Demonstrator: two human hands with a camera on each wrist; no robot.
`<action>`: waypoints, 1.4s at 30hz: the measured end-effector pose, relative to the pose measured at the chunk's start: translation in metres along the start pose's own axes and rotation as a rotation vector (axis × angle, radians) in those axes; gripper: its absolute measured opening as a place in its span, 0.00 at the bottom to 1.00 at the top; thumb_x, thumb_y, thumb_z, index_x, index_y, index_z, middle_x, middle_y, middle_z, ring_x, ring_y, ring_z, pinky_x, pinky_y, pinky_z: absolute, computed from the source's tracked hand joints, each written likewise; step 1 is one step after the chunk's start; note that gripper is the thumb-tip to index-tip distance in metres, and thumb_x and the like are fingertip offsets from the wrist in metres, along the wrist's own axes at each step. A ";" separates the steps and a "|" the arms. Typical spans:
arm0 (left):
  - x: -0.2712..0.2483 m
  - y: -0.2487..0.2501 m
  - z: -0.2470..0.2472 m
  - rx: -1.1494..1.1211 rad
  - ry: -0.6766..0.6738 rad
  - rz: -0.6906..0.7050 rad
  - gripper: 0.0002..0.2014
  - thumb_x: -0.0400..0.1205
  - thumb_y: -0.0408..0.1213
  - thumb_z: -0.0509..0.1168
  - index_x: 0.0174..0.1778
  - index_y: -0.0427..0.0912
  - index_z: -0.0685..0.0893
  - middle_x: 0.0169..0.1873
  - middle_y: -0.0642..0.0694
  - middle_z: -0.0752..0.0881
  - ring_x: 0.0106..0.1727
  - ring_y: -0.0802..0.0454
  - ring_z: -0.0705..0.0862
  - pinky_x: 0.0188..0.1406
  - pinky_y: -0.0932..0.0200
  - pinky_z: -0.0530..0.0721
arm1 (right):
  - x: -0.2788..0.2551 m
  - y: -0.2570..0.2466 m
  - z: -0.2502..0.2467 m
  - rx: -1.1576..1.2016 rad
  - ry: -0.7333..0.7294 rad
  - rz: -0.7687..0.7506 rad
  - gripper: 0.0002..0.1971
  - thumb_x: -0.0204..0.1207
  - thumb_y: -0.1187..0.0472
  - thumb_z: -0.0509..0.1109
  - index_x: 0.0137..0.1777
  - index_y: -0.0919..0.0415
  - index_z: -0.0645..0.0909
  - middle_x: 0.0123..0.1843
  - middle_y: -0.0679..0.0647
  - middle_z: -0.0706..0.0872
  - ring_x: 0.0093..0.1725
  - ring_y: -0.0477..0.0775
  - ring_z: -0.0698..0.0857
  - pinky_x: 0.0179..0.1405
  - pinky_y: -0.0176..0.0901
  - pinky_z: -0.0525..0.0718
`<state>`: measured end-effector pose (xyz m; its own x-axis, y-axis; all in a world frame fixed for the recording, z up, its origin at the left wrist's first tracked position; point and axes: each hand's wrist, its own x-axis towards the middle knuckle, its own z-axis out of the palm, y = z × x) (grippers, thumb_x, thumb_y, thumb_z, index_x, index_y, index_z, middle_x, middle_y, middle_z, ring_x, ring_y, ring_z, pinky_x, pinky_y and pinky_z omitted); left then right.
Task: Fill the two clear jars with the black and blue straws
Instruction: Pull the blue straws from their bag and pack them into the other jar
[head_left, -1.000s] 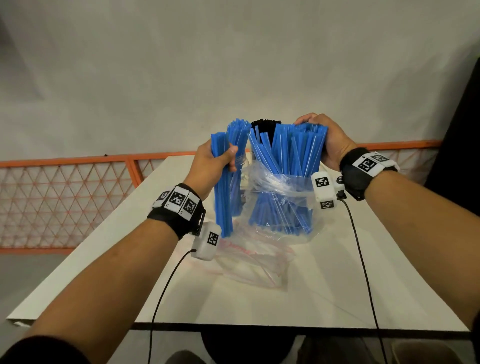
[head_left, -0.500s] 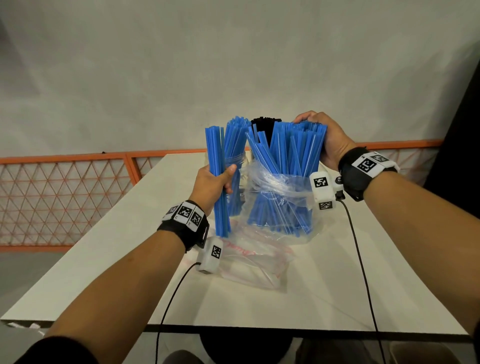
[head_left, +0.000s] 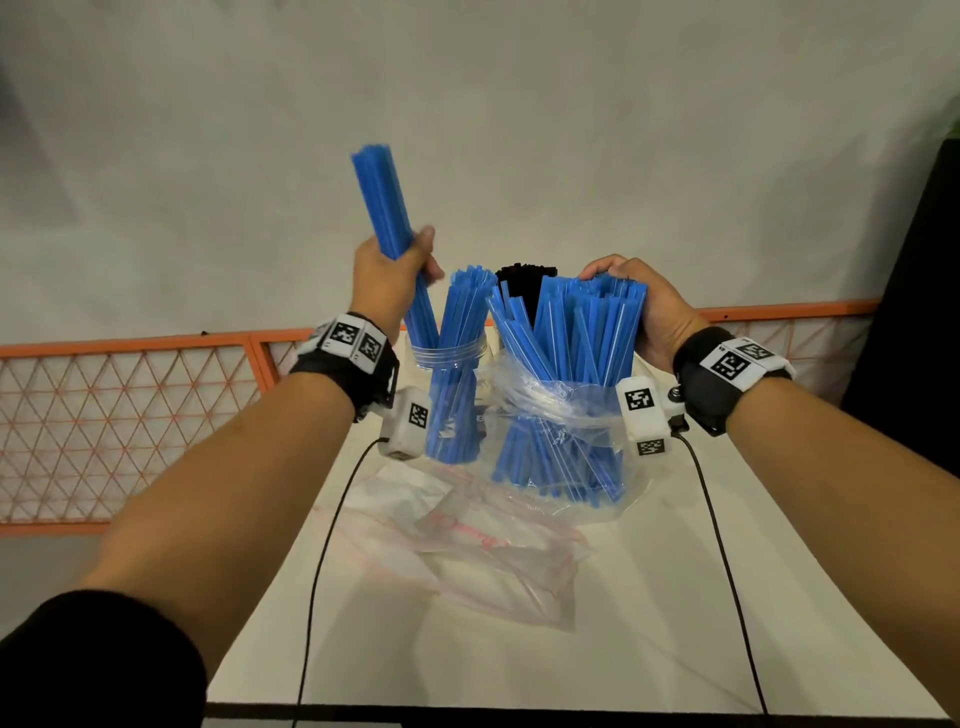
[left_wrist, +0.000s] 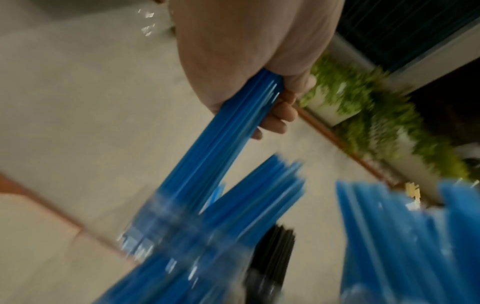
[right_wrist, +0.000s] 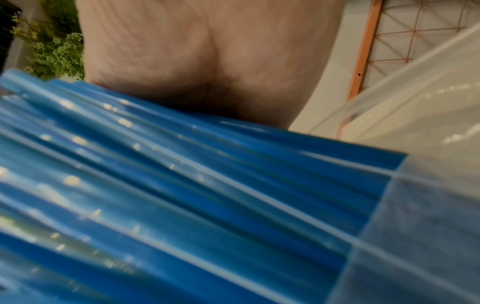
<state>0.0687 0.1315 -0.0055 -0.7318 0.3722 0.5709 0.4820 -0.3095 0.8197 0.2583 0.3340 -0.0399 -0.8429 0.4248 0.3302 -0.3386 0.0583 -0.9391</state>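
My left hand (head_left: 395, 270) grips a tight bundle of blue straws (head_left: 384, 208), tilted, with its lower end at the mouth of a clear jar (head_left: 449, 358) that holds more blue straws (head_left: 457, 415). The left wrist view shows my fingers (left_wrist: 280, 115) curled round the bundle (left_wrist: 221, 148) above the jar rim (left_wrist: 166, 205). My right hand (head_left: 639, 306) clasps the tops of a large sheaf of blue straws (head_left: 576, 338) standing in a clear plastic bag (head_left: 561, 405). Black straws (head_left: 524, 286) stand behind them; their jar is hidden. In the right wrist view, the palm (right_wrist: 197, 61) rests against the sheaf (right_wrist: 182, 185).
An empty crumpled plastic bag (head_left: 467, 540) lies on the white table (head_left: 649, 597) in front of the jars. Two black cables (head_left: 322, 545) trail from my wrists over the near edge. An orange mesh fence (head_left: 130, 415) runs behind the table, and a dark panel stands at the right.
My left hand has lifted its blue bundle from beside the jar up over it, so the lower end now meets the jar's mouth. The right hand has stayed on the bagged straws.
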 end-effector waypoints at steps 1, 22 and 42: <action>0.000 -0.012 0.003 0.033 -0.013 -0.048 0.09 0.84 0.37 0.69 0.40 0.40 0.80 0.24 0.47 0.83 0.27 0.53 0.83 0.35 0.59 0.86 | 0.000 0.000 0.000 0.001 0.001 0.002 0.12 0.72 0.51 0.59 0.45 0.55 0.81 0.46 0.56 0.83 0.43 0.54 0.82 0.48 0.49 0.80; 0.000 -0.007 0.009 0.492 0.099 0.246 0.15 0.74 0.40 0.71 0.56 0.48 0.81 0.51 0.50 0.79 0.48 0.58 0.78 0.44 0.71 0.75 | -0.001 0.000 -0.010 -0.010 0.000 0.001 0.12 0.72 0.50 0.59 0.45 0.54 0.82 0.46 0.55 0.85 0.42 0.53 0.83 0.47 0.48 0.82; -0.078 -0.019 0.069 0.137 -0.372 -0.197 0.37 0.69 0.36 0.83 0.73 0.43 0.73 0.53 0.50 0.88 0.52 0.71 0.87 0.49 0.74 0.83 | -0.005 -0.003 -0.008 -0.009 0.031 0.013 0.12 0.71 0.50 0.59 0.46 0.55 0.80 0.46 0.55 0.84 0.43 0.53 0.82 0.48 0.48 0.81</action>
<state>0.1496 0.1687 -0.0625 -0.6046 0.7101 0.3610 0.4287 -0.0919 0.8988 0.2670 0.3393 -0.0397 -0.8336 0.4535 0.3154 -0.3242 0.0605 -0.9440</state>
